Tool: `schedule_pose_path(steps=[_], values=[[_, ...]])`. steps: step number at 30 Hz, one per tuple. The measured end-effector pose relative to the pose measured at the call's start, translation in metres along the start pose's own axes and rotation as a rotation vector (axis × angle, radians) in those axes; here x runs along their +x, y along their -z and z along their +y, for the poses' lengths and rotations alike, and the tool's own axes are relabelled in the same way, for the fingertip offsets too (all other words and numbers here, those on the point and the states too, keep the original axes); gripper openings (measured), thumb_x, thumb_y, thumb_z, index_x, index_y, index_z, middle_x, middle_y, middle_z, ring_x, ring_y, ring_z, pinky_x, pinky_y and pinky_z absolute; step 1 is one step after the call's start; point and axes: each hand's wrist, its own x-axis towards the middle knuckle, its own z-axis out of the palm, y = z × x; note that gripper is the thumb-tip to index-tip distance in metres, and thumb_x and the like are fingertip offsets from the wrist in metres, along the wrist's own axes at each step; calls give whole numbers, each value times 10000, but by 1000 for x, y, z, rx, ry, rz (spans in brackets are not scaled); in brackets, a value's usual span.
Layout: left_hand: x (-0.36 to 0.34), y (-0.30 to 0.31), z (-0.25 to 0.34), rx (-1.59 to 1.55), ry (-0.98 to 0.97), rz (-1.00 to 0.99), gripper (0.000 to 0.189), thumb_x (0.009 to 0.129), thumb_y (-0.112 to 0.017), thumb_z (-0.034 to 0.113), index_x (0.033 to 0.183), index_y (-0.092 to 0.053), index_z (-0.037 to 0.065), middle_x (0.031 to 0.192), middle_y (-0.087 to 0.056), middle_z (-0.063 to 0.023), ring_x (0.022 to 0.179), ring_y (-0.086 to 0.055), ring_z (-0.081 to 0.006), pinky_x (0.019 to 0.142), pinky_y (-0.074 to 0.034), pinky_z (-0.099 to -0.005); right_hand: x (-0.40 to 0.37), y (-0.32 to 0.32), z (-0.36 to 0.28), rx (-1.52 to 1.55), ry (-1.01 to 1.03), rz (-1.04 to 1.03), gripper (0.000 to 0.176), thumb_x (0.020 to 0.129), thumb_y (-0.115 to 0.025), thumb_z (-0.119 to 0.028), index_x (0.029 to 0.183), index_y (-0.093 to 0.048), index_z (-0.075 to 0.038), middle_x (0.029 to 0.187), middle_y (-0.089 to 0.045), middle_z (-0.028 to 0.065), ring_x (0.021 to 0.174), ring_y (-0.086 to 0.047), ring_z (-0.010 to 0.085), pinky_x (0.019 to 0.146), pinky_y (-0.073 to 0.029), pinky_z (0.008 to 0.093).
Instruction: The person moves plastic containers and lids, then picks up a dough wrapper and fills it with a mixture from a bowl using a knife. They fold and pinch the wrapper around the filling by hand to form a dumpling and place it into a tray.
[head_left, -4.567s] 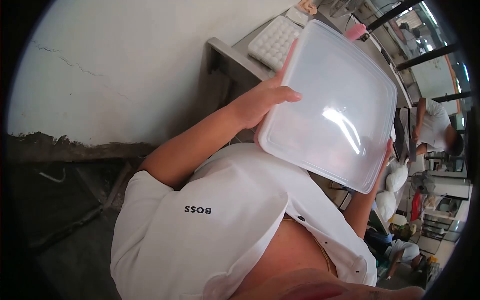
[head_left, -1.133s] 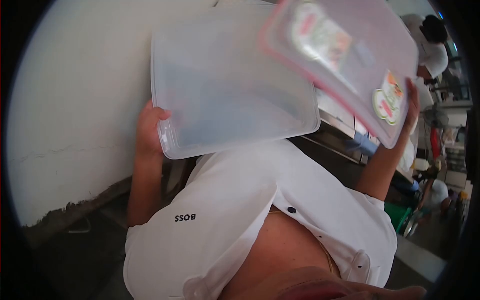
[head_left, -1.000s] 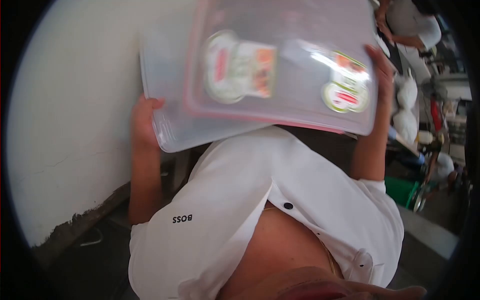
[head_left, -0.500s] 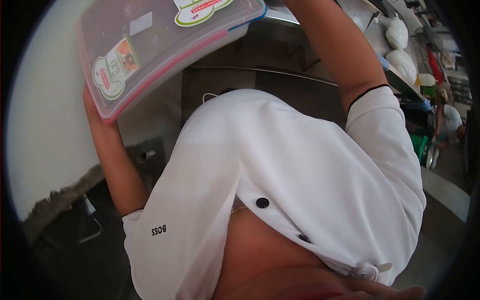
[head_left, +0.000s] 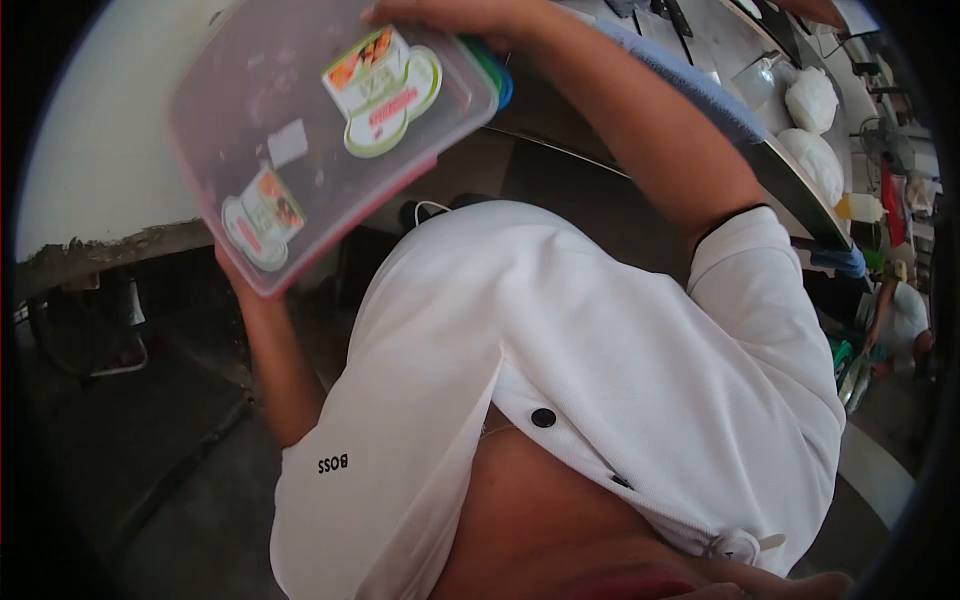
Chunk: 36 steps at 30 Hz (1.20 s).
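A translucent plastic storage box with a pinkish rim is held up, tilted, at the upper left; several paper labels show through its lid. My right hand is closed over its far right edge, fingertips lying on the lid. My left hand supports the near left corner from behind and below; its fingers are hidden by the box. Blue and green edges show at the box's right end, under my right forearm.
A metal counter with a blue towel along its edge runs at the right. White plastic bags and a yellowish bottle stand there. A pale wall is at the left. Another person is in the right background.
The box has come lower and turned, so more of its lid shows. My right hand has moved left into view on its edge. The camera view has shifted.
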Motion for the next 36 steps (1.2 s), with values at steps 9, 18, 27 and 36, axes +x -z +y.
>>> schedule_pose_path(steps=[9, 18, 27, 36], values=[[-51, 96, -7, -23, 132, 55, 463, 995, -411, 335, 1342, -473, 35, 1269, -571, -169, 1101, -604, -334, 930, -514, -456, -21, -94, 58, 679, -69, -330, 783, 779, -753, -295, 1421, -365, -71, 1154, -588, 145, 1097, -597, 226, 959, -493, 369], [-7, 155, -52, -285, 370, -89, 447, 991, -448, 327, 1265, -536, -14, 1185, -612, -188, 1039, -631, -319, 891, -534, -440, 6, -156, 105, 853, -453, -463, 492, 837, -701, -257, 1211, -547, 24, 1034, -657, 148, 881, -661, 230, 798, -547, 352], [24, 169, -99, -278, 429, -77, 396, 985, -475, 282, 1135, -599, -62, 1054, -662, -179, 910, -674, -276, 797, -569, -400, 7, -172, 149, 845, -606, -311, 520, 819, -713, -279, 1212, -545, 16, 1081, -661, 179, 961, -673, 276, 883, -548, 399], [48, 168, -110, -234, 456, -156, 346, 971, -525, 268, 1103, -633, -32, 1015, -683, -142, 854, -687, -201, 739, -578, -345, -1, -169, 156, 864, -730, -236, 571, 828, -689, -273, 1250, -494, 59, 1093, -642, 207, 954, -671, 293, 897, -548, 416]])
